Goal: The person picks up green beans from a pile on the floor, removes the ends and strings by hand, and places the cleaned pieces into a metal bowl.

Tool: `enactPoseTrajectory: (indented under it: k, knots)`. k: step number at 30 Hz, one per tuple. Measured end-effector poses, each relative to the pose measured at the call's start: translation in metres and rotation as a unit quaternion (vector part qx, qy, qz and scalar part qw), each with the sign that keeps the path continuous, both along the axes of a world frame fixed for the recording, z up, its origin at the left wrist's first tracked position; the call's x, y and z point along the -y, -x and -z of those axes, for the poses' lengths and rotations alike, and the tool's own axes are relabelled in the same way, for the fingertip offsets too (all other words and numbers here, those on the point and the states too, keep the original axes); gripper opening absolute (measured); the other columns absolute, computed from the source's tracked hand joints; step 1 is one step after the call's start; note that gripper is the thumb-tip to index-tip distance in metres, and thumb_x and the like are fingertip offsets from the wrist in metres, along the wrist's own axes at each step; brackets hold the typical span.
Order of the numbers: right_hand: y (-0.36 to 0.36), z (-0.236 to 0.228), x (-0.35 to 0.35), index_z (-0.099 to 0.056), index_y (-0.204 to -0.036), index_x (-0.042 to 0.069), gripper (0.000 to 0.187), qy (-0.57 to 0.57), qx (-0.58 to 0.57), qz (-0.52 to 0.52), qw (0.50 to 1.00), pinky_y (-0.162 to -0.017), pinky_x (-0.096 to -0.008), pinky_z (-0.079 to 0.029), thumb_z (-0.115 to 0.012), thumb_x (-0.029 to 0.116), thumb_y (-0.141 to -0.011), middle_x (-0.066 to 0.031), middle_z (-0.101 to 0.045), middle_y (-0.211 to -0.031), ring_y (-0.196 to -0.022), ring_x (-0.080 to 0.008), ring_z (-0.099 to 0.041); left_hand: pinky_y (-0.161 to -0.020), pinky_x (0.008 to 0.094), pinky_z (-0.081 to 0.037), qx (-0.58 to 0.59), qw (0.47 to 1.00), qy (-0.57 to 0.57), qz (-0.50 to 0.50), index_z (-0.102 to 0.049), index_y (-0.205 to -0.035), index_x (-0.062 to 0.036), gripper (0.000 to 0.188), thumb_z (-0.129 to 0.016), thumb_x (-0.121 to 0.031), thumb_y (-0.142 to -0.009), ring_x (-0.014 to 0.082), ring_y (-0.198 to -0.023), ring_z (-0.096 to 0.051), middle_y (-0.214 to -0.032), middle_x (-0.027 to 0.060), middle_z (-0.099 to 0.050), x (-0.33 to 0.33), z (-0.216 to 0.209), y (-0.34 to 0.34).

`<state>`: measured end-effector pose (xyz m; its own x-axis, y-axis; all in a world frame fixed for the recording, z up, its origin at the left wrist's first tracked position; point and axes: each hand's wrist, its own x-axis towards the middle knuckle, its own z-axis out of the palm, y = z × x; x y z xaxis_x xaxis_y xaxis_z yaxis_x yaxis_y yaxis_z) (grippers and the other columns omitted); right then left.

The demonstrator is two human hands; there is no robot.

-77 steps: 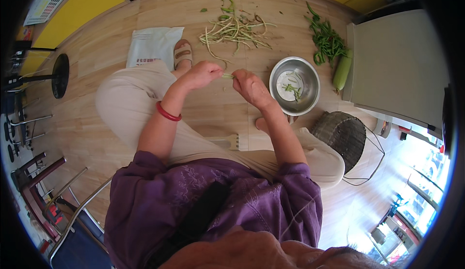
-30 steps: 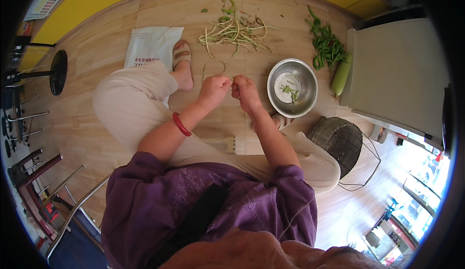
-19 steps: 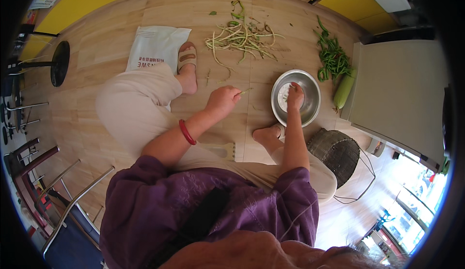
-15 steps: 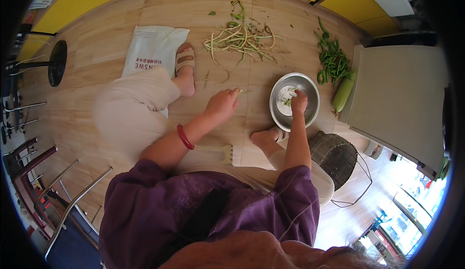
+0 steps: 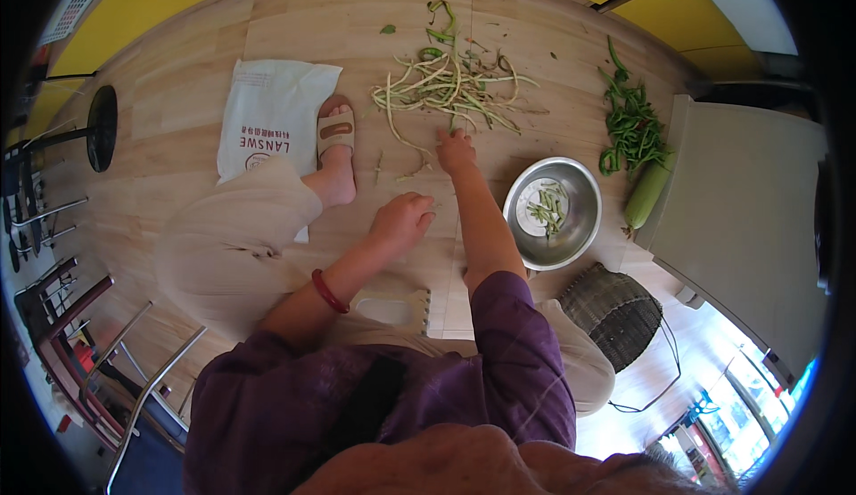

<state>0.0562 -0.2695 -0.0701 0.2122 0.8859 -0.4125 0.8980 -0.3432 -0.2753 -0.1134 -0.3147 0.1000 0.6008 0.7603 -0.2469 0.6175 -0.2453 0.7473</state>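
Observation:
Long pale-green beans (image 5: 446, 85) lie in a loose tangle on the wooden floor. My right hand (image 5: 456, 150) is at the near edge of that tangle, its fingertips pinched on the end of a long bean. Lower and to the left, my left hand (image 5: 403, 220) hovers over the floor with its fingers curled together; anything between them is too small to make out. A steel basin (image 5: 584, 236) stands right of my right forearm. Short bean pieces (image 5: 548, 207) sit in its bottom.
Green peppers (image 5: 635, 120) are heaped at the right, with a pale green gourd (image 5: 649, 193) beside a grey cabinet (image 5: 740, 201). A woven basket (image 5: 615, 312) stands by my right knee. A white plastic bag (image 5: 276, 111) lies by my left foot. Metal-legged chairs (image 5: 152, 379) are at lower left.
My right hand has left the basin and moved left and away from me to the beans. My left hand has drawn slightly nearer. The bean pieces in the basin are now uncovered.

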Motion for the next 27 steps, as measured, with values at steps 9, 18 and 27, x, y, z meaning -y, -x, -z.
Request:
enactPoseTrajectory:
  k: [9,18,27]
  knots:
    - [-0.046,-0.073,-0.011,-0.061,-0.083,-0.001,0.016,-0.012,-0.354,0.255,0.9,-0.06,-0.0259,-0.049,-0.06,0.014,-0.078,-0.0095,-0.063,-0.074,-0.065,-0.0148,-0.06,-0.069,0.0368,-0.048,0.029,0.999,-0.013,-0.032,-0.06,-0.095,-0.0036,0.019,-0.061,-0.012,-0.078,0.0309,-0.08,-0.059,-0.088,0.0132,-0.061,-0.001,-0.016,-0.004]
    - [-0.063,-0.199,0.012,-0.057,-0.094,-0.001,0.015,0.004,-0.666,0.279,0.692,-0.051,-0.0213,-0.046,-0.057,0.01,-0.083,-0.0056,-0.062,-0.076,-0.055,-0.0079,-0.054,-0.075,0.0386,-0.047,0.127,0.98,-0.025,-0.149,-0.058,-0.102,-0.0031,0.026,-0.06,-0.008,-0.076,0.032,-0.085,-0.058,-0.094,0.0158,-0.059,-0.028,-0.018,-0.002]
    - [-0.048,-0.275,0.06,-0.056,-0.09,0.0,0.01,-0.045,-0.767,0.234,0.596,-0.049,-0.0194,-0.043,-0.055,0.009,-0.085,-0.0079,-0.06,-0.077,-0.055,-0.0084,-0.05,-0.08,0.0304,-0.048,0.15,0.97,-0.13,-0.143,-0.044,-0.127,-0.009,0.057,-0.065,-0.003,-0.074,0.0228,-0.1,-0.053,-0.121,0.0097,-0.05,-0.043,-0.03,-0.005]
